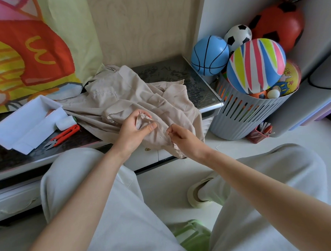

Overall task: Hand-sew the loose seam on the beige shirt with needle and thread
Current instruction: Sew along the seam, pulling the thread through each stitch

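— What are the hands doing?

— The left hand [137, 130] grips a bunched fold of the shirt [121, 100], thumb on top, fingers curled under. It lifts a frayed edge, which I take for the loose seam [141, 116], clear of the rest of the cloth, so the spot to be stitched stands up and stays put.

— And the other?

— The right hand [182, 138] is just beside it, over the shirt's hanging hem, with its thumb and forefinger tips pressed together. That looks like a pinch on a needle or thread, but either is too fine to make out, so I cannot tell what it holds, if anything.

— Where does the shirt lie?

— Mostly beyond the hands, spread in a heap on the low table [177, 73]. The near part spills over the table edge toward the person's lap, so the weight rests on the table and only the seam needs holding.

— Tools?

— To the left of the left hand: orange snips [63, 137], a white spool [65, 123] touching the shirt's edge, and an open white tray [21, 129] past them. They sit near, probably for cutting or rethreading.

— Anything to the right?

— A slatted basket [243, 117] of balls, well apart from the work.
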Motion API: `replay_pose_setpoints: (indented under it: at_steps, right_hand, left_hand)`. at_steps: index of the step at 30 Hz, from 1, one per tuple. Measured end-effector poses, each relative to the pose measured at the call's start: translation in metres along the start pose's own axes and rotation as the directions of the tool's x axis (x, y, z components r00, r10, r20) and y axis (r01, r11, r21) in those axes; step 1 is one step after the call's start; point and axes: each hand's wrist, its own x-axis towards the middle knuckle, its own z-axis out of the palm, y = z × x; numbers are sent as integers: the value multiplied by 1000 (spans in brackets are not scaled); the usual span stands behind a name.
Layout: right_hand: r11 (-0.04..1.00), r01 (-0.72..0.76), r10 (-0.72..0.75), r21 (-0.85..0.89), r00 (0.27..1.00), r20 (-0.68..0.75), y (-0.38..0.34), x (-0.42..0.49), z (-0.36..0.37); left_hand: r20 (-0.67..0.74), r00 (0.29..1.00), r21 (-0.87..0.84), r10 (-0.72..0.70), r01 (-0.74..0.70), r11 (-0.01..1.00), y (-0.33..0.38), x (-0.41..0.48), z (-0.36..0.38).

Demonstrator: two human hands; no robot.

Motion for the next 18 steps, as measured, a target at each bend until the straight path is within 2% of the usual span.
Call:
replay_pose_setpoints:
  at_steps: [5, 13, 18]
  right_hand:
    - [991, 28, -34, 128, 998, 45, -12, -5, 1]
    - [993, 67, -77, 100, 991, 107, -11, -2, 0]
    - [970, 36, -65, 238, 991, 116, -7, 1, 2]
  left_hand:
    - [10, 1000, 15, -6, 6, 1000, 1, 0, 2]
    - [69, 996, 4, -61, 60, 998, -1, 0, 4]
    - [59, 995, 50, -82, 80, 996, -3, 0, 4]
